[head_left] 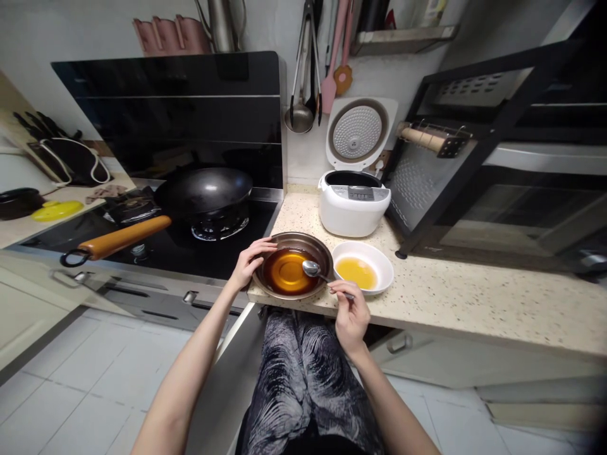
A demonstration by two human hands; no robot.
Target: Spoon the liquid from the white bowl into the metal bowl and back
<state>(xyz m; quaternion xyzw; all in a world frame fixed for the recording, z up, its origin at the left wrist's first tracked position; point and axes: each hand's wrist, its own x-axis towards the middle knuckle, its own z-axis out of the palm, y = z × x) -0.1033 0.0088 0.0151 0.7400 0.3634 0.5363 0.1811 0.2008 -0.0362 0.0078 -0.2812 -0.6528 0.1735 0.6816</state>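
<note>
A round metal bowl stands near the counter's front edge with clear amber-brown liquid in it. My left hand grips its left rim, fingers laid over the edge. Between the fingertips of my right hand is the handle of a metal spoon. The spoon's head is over the liquid on the bowl's right side; whether it touches the surface I cannot tell. Close by on the right, a white dish holds a yellow liquid.
Behind the bowls, a white rice cooker stands with its lid up. A dark wok sits on the stove, its wooden handle jutting toward the front left. A black rack with an oven stands at right. Utensils hang on the wall.
</note>
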